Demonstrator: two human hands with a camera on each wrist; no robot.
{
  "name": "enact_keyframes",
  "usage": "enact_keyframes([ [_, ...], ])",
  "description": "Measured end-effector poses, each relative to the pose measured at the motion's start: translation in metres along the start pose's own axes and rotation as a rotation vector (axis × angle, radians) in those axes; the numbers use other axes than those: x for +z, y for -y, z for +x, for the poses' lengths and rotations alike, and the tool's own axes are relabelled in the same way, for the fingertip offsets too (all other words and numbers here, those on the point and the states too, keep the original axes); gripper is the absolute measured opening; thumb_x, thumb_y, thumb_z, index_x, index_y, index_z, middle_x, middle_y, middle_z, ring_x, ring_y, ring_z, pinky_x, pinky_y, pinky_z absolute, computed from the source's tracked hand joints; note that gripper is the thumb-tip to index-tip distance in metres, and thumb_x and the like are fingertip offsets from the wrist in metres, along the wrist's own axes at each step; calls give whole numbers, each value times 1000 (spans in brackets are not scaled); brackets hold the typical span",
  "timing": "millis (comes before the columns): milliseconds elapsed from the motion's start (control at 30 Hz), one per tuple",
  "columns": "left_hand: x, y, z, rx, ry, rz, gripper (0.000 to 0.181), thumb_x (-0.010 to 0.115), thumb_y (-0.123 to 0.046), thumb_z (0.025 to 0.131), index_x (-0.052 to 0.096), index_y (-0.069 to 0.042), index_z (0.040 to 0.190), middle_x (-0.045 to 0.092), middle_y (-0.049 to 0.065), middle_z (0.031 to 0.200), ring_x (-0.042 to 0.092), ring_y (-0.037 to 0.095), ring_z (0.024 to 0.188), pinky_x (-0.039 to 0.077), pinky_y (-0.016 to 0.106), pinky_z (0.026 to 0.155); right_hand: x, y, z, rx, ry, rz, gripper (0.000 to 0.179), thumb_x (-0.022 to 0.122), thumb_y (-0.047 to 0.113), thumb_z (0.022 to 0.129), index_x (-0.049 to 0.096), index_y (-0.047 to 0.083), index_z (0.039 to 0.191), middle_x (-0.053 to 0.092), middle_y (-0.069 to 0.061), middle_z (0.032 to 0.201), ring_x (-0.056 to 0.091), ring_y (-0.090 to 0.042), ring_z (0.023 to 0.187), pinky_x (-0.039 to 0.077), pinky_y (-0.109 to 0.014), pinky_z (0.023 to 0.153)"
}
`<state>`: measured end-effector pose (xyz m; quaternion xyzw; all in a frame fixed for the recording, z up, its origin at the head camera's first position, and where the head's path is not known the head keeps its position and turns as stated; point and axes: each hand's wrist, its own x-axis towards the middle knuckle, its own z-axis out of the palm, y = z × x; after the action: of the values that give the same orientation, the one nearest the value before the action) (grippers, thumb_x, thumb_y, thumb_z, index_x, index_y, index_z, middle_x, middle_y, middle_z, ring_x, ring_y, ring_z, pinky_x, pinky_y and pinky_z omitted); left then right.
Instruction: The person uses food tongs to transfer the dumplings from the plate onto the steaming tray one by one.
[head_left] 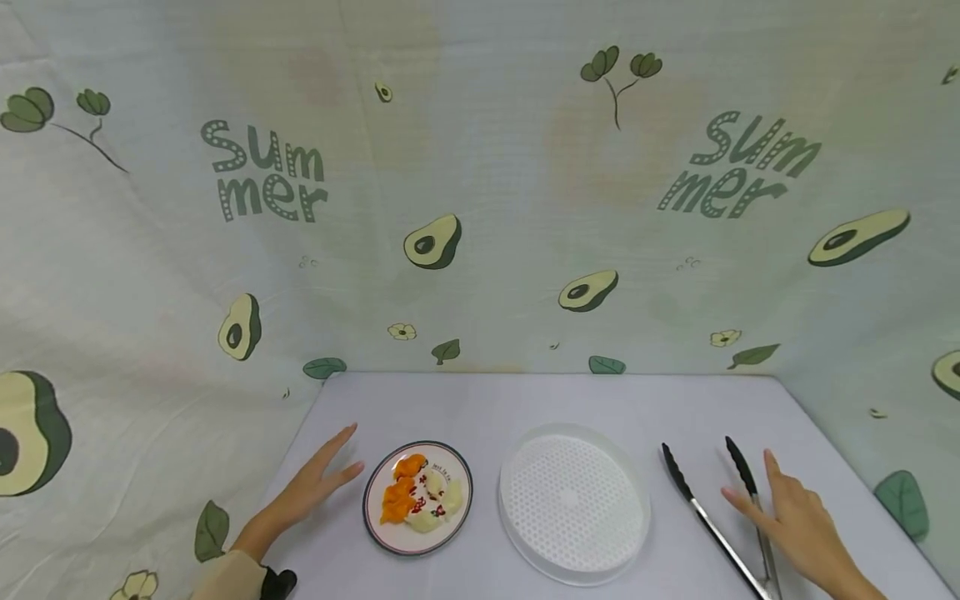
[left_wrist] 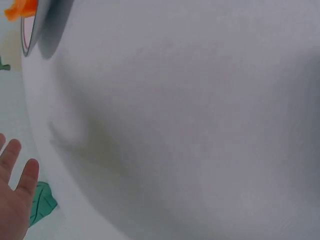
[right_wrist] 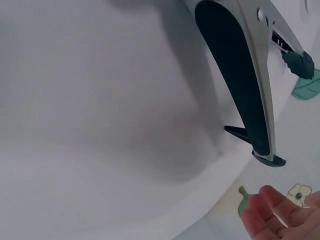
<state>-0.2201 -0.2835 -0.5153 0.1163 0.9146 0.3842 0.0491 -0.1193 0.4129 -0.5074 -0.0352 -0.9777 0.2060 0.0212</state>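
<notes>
In the head view my left hand (head_left: 317, 485) hovers with fingers spread, left of a rimmed plate (head_left: 418, 543) and apart from it. The plate bears orange food pieces (head_left: 398, 500) and pale yellow ones (head_left: 453, 497); their kind is unclear. My right hand (head_left: 806, 521) hangs over the right side of the metal tongs (head_left: 712, 528), thumb and index finger apart. The tongs lie spread in a V, black-ended arms pointing away. In the right wrist view the fingers (right_wrist: 280, 215) hold nothing, and a gap shows between them and the tongs (right_wrist: 235, 70).
A white round perforated tray (head_left: 573, 504) lies mid-table between the plate and the tongs. The table (head_left: 480, 408) is white, and a cloth (head_left: 495, 167) printed with avocados hangs behind it and along both sides.
</notes>
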Motion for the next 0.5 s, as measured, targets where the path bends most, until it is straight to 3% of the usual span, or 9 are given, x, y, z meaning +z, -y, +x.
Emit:
enact_keyframes([
  [167, 11, 2, -4, -48, 43, -96, 72, 57, -39, 101, 23, -16, 160, 19, 19, 162, 23, 45, 144, 20, 66, 109, 7, 1, -4, 59, 89, 74, 108, 50, 55, 99, -18, -14, 146, 29, -55, 123, 38, -70, 103, 35, -76, 78],
  [500, 27, 4, -15, -100, 47, -130, 74, 63, -39, 98, 27, -17, 159, 26, 19, 160, 35, 40, 138, 27, 62, 109, 18, 12, -8, 172, 225, 131, 118, 50, 62, 96, -28, -13, 141, 18, -57, 126, 28, -73, 113, 32, -77, 88],
])
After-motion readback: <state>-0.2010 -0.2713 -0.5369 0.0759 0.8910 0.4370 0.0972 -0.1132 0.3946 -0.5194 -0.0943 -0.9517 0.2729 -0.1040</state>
